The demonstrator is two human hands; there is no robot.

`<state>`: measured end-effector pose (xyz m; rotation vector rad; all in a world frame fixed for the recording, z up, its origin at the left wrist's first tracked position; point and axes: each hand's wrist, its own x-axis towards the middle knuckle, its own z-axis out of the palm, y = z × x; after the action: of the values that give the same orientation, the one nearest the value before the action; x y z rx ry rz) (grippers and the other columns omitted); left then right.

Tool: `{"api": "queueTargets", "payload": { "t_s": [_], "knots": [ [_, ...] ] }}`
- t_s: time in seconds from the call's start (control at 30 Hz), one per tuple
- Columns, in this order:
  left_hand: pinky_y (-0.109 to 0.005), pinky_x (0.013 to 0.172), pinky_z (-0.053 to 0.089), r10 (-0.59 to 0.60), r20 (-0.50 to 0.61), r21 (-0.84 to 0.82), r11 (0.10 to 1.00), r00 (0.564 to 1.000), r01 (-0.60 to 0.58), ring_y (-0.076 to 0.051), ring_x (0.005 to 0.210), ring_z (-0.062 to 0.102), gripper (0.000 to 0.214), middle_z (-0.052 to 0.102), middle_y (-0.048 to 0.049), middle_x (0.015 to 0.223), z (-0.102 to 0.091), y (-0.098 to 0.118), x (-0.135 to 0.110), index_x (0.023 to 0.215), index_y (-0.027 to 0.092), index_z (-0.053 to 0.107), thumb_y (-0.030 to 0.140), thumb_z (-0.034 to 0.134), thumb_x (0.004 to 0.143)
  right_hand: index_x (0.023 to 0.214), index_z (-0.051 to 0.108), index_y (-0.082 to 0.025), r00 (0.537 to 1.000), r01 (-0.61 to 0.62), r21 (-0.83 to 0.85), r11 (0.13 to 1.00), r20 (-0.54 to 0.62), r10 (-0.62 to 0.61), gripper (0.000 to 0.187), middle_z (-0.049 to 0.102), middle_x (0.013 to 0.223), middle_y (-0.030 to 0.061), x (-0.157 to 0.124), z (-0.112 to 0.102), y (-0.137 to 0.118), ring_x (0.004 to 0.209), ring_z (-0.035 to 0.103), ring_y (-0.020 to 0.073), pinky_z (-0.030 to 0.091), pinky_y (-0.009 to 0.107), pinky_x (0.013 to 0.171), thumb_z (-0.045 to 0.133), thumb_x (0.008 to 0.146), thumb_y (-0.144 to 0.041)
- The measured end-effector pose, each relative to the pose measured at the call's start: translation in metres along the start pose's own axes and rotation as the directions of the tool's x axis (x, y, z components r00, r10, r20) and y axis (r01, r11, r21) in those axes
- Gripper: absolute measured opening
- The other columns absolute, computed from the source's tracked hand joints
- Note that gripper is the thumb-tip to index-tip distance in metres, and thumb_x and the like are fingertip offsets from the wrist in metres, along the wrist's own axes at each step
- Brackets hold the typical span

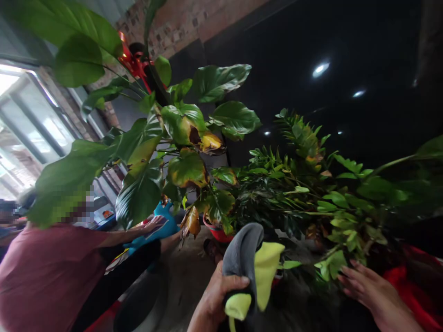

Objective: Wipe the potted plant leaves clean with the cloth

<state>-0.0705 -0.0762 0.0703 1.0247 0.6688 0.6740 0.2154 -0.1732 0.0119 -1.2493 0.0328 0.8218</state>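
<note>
My left hand [216,295] is wrapped round a folded cloth [244,258], dark grey on one face and yellow-green on the other. The cloth stands up from my fist, and one yellow fold hangs below my thumb. At the lower right, my right hand [374,293] has its fingers stretched out beside a green leaf [334,265]; whether they touch it I cannot tell. That leaf belongs to a low, bushy plant [287,184]. Left of it rises a tall broad-leaved plant [180,124], several of its leaves yellow and brown at the edges.
A person in a pink shirt [51,272] sits at the left, one hand on a blue item [152,235]. A red pot [219,233] stands under the tall plant. Red cloth-like material [401,281] lies near my right hand. Behind the plants is a dark glossy wall [277,64].
</note>
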Motion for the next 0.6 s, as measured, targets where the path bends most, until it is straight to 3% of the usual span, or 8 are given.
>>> {"api": "queueTargets", "payload": {
  "t_s": [0.13,0.23,0.33,0.43,0.5,0.6],
  "knots": [
    [-0.032,0.063,0.053,0.077,0.032,0.080,0.994,0.996,-0.080,-0.024,0.068,0.067,0.044,0.074,-0.0054,0.077,0.063,0.050,0.031,0.087,0.016,0.076,0.024,0.083,0.045,0.074,0.059,-0.023,0.961,-0.164,0.136,0.977,0.245,0.128,0.036,0.069,0.063,0.0053,0.028,0.005,0.007,0.064,0.069,0.0270,0.055,0.037,0.056,0.082,0.046,-0.024],
    [-0.031,0.065,0.053,0.183,0.110,0.145,0.969,0.977,-0.198,-0.022,0.068,0.065,0.041,0.073,-0.0049,0.077,0.111,0.081,0.054,0.080,0.013,0.076,0.024,0.085,0.042,0.075,0.060,-0.023,0.931,-0.248,0.213,0.945,0.324,0.171,0.019,0.072,0.073,0.0088,0.032,0.015,0.006,0.069,0.069,0.0260,0.056,0.042,0.065,0.070,0.067,-0.037],
    [-0.032,0.070,0.053,0.236,0.164,0.172,0.949,0.958,-0.264,-0.022,0.073,0.064,0.045,0.073,-0.0046,0.082,0.141,0.084,0.074,0.085,0.012,0.076,0.025,0.084,0.043,0.088,0.066,-0.021,0.903,-0.337,0.361,0.870,0.386,0.190,0.039,0.074,0.093,0.0139,0.026,0.016,-0.001,0.078,0.069,0.0254,0.056,0.042,0.069,0.050,0.081,-0.057],
    [-0.030,0.065,0.050,0.182,0.131,0.422,0.879,0.974,-0.221,-0.021,0.070,0.062,0.038,0.071,-0.0021,0.073,0.138,0.052,0.089,0.079,0.014,0.077,0.022,0.083,0.043,0.092,0.067,-0.023,0.916,-0.312,0.450,0.837,0.378,0.139,0.061,0.074,0.095,0.0125,0.019,0.010,-0.010,0.086,0.068,0.0270,0.056,0.043,0.074,0.047,0.074,-0.078],
    [-0.029,0.062,0.049,0.105,0.097,0.607,0.782,0.990,-0.143,-0.023,0.071,0.061,0.031,0.069,-0.0007,0.068,0.117,0.021,0.093,0.074,0.017,0.077,0.018,0.081,0.043,0.089,0.067,-0.025,0.923,-0.267,0.449,0.853,0.373,0.092,0.065,0.074,0.094,0.0117,0.018,0.006,-0.012,0.091,0.067,0.0294,0.055,0.046,0.076,0.053,0.065,-0.084],
    [-0.028,0.062,0.048,-0.032,0.020,0.692,0.722,0.999,0.009,-0.023,0.074,0.062,0.035,0.070,0.0007,0.071,0.077,-0.012,0.087,0.080,0.016,0.077,0.019,0.080,0.045,0.084,0.067,-0.025,0.920,-0.203,0.380,0.902,0.389,0.043,0.062,0.074,0.098,0.0127,0.020,0.003,-0.009,0.088,0.067,0.0309,0.056,0.043,0.068,0.070,0.052,-0.078]
  ]
}}
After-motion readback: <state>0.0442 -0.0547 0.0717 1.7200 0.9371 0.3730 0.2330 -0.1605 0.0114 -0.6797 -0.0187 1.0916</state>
